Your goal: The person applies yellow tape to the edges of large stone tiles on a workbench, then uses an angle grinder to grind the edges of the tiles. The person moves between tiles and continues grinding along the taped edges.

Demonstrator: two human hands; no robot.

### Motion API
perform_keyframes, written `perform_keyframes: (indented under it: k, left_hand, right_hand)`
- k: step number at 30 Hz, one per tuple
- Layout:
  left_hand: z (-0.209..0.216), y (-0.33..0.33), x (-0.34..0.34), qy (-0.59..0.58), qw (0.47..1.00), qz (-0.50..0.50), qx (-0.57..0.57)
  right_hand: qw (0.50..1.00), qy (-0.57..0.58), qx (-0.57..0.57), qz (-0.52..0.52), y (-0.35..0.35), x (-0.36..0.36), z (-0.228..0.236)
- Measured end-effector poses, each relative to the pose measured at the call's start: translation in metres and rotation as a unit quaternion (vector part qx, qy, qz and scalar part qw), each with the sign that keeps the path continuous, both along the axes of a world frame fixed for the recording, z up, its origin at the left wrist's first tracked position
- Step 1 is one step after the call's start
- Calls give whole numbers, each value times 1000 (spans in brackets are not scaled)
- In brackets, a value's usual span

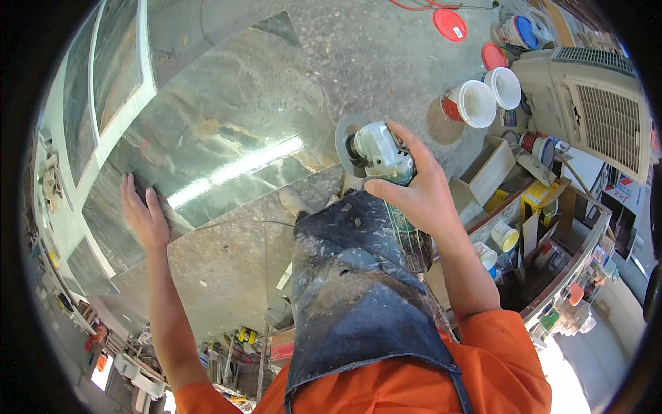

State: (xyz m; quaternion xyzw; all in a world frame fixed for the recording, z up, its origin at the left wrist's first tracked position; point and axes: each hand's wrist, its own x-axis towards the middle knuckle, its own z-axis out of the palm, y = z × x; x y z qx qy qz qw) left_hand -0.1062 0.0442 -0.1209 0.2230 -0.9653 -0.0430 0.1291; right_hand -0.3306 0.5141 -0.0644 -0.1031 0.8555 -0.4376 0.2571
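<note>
My right hand (427, 186) is closed round an angle grinder (388, 155), a worn, dusty tool with a green body. Its thin round disc (347, 145) faces left, apart from the slab and near its right end. On the left, my left hand (146, 215) lies with fingers stretched out on a large polished stone slab (221, 110), dark grey-green with brown veins. A bright strip of light reflects off the slab's surface. A dark, dust-stained apron (358, 269) covers my front, and a shoe (295, 201) shows below the slab's near edge.
White frame bars (118, 141) run under the slab's left end. White buckets (477, 103) and a red lid (450, 25) stand on the dusty floor at far right. Beside them are an air cooler (600, 103) and a cluttered workbench (552, 276). A thin cable (241, 221) crosses below the slab.
</note>
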Motion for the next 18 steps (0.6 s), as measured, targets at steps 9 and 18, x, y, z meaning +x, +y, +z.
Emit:
perform_keyframes:
  k: [9,18]
  left_hand:
    - [-3,-4,4,-4,1000,3,-4]
    - [-2,-8,2,-14,1000,0,-23]
  right_hand:
    - [1000,-24,-12,5,-5,-1,-5]
    - [998,-67,-7,-17,26,22,-25]
